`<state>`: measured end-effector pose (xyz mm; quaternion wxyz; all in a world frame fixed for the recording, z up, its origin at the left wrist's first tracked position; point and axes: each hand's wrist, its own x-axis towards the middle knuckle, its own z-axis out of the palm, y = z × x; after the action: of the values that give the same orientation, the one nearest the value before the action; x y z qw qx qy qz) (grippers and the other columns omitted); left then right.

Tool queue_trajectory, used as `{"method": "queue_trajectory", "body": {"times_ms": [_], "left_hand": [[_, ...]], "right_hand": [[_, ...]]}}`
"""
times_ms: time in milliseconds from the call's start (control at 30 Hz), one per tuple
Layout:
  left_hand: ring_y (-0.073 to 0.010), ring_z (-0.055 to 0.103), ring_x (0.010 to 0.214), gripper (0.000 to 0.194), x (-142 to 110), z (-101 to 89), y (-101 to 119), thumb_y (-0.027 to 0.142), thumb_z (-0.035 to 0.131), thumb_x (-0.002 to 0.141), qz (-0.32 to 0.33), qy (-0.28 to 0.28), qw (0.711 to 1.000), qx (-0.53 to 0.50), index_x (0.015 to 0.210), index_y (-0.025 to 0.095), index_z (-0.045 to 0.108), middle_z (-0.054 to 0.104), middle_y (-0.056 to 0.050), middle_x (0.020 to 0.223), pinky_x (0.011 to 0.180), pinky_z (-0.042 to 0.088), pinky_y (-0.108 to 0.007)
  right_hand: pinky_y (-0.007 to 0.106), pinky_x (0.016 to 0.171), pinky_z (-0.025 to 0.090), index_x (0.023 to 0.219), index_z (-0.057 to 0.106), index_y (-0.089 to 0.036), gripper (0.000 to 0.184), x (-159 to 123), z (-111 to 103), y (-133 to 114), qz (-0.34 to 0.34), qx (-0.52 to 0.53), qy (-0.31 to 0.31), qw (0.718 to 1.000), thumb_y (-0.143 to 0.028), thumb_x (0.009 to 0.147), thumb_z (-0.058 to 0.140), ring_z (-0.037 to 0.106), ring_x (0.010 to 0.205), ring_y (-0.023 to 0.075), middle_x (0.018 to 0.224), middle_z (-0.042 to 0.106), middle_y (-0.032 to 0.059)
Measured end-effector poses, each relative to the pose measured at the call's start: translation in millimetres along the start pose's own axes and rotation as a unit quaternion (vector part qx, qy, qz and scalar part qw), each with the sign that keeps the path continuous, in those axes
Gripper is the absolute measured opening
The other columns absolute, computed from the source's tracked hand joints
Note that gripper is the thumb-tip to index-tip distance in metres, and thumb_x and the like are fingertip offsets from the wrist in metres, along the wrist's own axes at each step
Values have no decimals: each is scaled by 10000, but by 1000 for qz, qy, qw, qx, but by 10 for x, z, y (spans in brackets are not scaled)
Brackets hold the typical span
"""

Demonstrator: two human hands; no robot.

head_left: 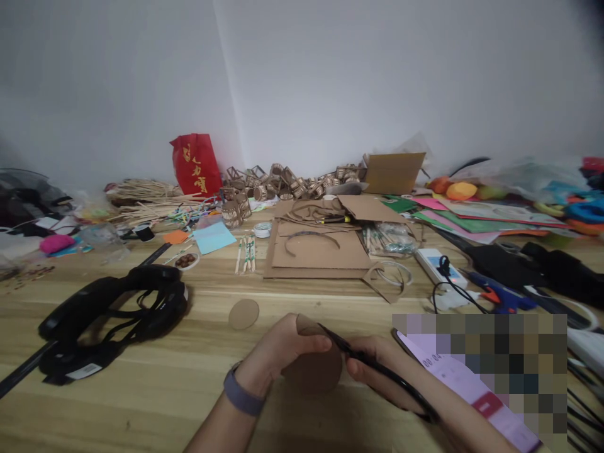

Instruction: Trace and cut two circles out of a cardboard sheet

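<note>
**Pale wooden tabletop (207, 340), with brown rounded cardboard piece (315, 372) held at the scissors**

Over the near part of the tabletop, the cardboard piece is gripped by the bare left hand (283, 346), its thumb pressed across the top. By the right hand (377, 358), curled around the handles, black-handled scissors (406, 382) are held, their blades angled at the upper right edge; whether the edge is actually bitten cannot be told.

Trimming is judged to be the step in hand. For a smooth curve, the cardboard piece should be turned gradually into the blades by the left hand, while the scissors are moved little. Short cuts should be made near the pivot, where thick card is more easily severed, and the thumb should be placed well clear of the cutting line.

To the left, a flat brown cardboard disc (244, 314) is seen lying apart. Beside the right forearm, a phone with a lilac screen (448, 365) is placed, so knocks should be avoided. Farther back, stacked brown cardboard sheets (325, 255) are topped by a thin curved strip (314, 234); beyond them, small woven-looking baskets (297, 187) are heaped.
</note>
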<state>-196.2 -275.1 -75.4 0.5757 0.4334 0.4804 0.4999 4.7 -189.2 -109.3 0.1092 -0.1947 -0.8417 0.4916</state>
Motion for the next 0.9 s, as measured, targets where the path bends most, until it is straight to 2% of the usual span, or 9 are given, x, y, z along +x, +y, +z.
{"method": "queue_trajectory", "body": {"times_ms": [67,167,300,367,467,533,667,800,900], "left_hand": [[-269,697,850,500,13,-30,-39,579,943,512,-8,11,1000,6,786,174,838,812,-70,851,810,488,-334],[-270,695,853,559,35,-65,-85,609,942,532,-21,71,997,-6,827,149,824,808,-86,857,798,487,-334],[-248,706,853,630,92,-35,-135,704,882,620,34,150,976,-156,913,150,813,813,-97,907,759,511,-311],[-240,721,872,641,122,35,-167,715,872,641,69,149,958,-235,953,158,812,818,-108,967,744,529,-296],[-226,739,898,615,132,195,-222,648,909,653,76,121,942,-302,1019,164,810,816,-122,1050,742,559,-279],[-213,743,898,521,108,310,-248,548,951,656,80,124,933,-329,990,173,813,821,-103,1036,752,574,-269],[-220,758,871,426,45,469,-245,414,1006,597,77,150,916,-365,888,164,821,828,-78,946,757,590,-268],[-217,762,835,464,34,496,-226,400,1033,514,39,198,907,-369,851,151,832,836,-76,918,773,597,-273],[-234,770,867,476,41,474,-234,416,1029,513,38,216,911,-350,856,150,834,839,-81,925,842,595,-299]], "right_hand": [[273,518,201,746,538,-207,742,11,13,5,2,-3,10,1000,-918,878,370,302,584,127,656,345,-48],[264,495,219,708,504,-219,735,16,11,-39,14,-2,45,999,-923,871,370,324,545,122,605,366,-52],[249,409,204,687,472,-245,747,12,-12,-133,82,52,115,989,-970,822,356,300,402,104,461,366,-79],[239,384,206,688,476,-247,766,23,-8,-174,91,95,171,976,-994,794,345,288,361,94,437,360,-91],[234,373,215,662,453,-258,782,46,36,-223,92,136,234,958,-1029,742,348,295,350,91,445,355,-94],[245,385,231,648,459,-256,761,53,89,-243,90,123,246,957,-1004,767,383,332,372,107,448,386,-72],[271,431,277,627,504,-245,674,59,206,-235,28,83,255,963,-881,849,506,392,470,148,496,430,-36],[278,427,290,659,527,-249,637,79,260,-185,19,101,231,967,-854,859,524,427,498,168,515,440,-33],[276,432,313,784,580,-239,597,79,271,-148,17,103,273,956,-834,826,596,470,518,172,580,520,-20]]}}
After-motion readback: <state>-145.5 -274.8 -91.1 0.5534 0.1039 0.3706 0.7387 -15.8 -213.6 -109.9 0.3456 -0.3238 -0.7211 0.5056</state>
